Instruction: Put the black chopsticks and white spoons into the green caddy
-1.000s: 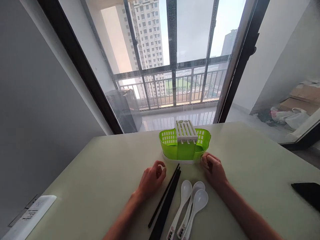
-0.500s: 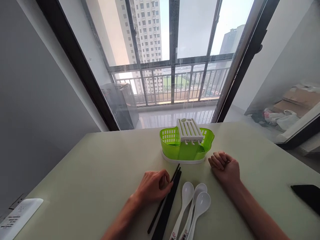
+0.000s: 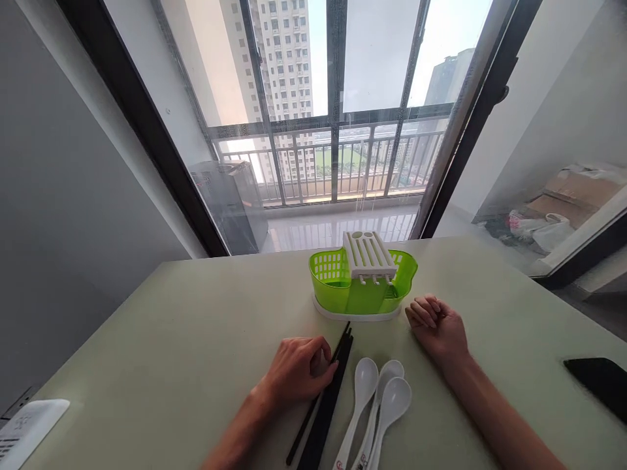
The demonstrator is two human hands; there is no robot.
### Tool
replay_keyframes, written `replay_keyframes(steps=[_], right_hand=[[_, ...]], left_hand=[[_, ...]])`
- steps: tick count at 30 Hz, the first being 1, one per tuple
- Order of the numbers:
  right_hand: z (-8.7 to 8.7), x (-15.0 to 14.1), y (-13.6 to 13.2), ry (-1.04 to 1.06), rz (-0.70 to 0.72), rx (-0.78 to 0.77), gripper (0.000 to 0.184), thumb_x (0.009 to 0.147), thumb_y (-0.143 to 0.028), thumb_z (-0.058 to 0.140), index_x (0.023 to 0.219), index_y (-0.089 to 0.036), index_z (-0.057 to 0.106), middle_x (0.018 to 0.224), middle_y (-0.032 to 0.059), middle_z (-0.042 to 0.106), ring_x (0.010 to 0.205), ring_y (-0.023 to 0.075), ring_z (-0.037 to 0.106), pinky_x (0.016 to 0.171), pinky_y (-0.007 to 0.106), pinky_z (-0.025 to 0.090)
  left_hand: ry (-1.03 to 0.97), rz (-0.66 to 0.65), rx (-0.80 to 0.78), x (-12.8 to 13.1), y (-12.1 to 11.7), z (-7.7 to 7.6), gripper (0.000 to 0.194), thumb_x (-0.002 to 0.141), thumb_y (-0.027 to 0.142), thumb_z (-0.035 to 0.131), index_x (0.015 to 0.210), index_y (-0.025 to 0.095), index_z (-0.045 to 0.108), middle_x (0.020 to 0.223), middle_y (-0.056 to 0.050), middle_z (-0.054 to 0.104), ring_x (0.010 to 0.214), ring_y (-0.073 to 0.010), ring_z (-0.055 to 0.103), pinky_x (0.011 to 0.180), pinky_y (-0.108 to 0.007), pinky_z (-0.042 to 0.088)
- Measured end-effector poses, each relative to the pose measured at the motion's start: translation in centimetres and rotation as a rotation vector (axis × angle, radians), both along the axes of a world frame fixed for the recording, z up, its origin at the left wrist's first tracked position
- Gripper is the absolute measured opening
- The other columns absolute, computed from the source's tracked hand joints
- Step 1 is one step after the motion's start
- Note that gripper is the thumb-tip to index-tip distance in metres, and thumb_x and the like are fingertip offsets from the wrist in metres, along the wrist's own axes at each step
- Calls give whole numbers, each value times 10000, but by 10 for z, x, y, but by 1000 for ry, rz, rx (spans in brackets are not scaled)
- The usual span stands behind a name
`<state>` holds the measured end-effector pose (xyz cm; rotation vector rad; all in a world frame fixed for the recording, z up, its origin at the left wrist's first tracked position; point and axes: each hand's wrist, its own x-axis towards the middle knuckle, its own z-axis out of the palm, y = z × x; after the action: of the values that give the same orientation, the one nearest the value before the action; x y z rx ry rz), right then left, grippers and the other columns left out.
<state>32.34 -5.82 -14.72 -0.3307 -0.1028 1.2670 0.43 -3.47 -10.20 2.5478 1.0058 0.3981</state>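
Observation:
My left hand lies on the pale table with its fingers curled, fingertips pinched against a bundle of black chopsticks that lies flat. Three white spoons lie side by side just right of the chopsticks. My right hand rests on the table in a loose fist with nothing in it, a little to the right of a green slotted cutlery holder. The holder has a white slotted insert and stands on a white drip tray.
A black phone lies at the table's right edge. A white flat device sits at the near left corner. Behind the table's far edge is a large window with a balcony railing; bags and cardboard lie on the floor at right.
My left hand moved right and its fingers closed against the chopsticks. My right hand drew away from the holder's base and settled on the table to its right.

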Motion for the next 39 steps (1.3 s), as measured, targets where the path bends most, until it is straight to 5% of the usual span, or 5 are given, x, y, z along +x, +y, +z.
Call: replay_keyframes(steps=[31, 39], right_hand=[[0, -2, 3, -76, -24, -24, 277, 745, -15, 566, 670, -211, 385, 564, -83, 378, 424, 55, 376, 439, 190, 403], [-2, -2, 3, -87, -15, -18, 264, 748, -26, 571, 676, -211, 397, 575, -78, 390, 435, 56, 392, 447, 193, 408]], left_hand=[[-2, 62, -114, 1, 3, 4, 98, 806, 301, 673, 882, 242, 691, 606, 77, 602, 578, -100, 565, 632, -221, 408], [39, 91, -36, -15, 11, 14, 121, 851, 293, 667, 964, 260, 696, 811, 35, 704, 700, -131, 641, 666, -241, 459]])
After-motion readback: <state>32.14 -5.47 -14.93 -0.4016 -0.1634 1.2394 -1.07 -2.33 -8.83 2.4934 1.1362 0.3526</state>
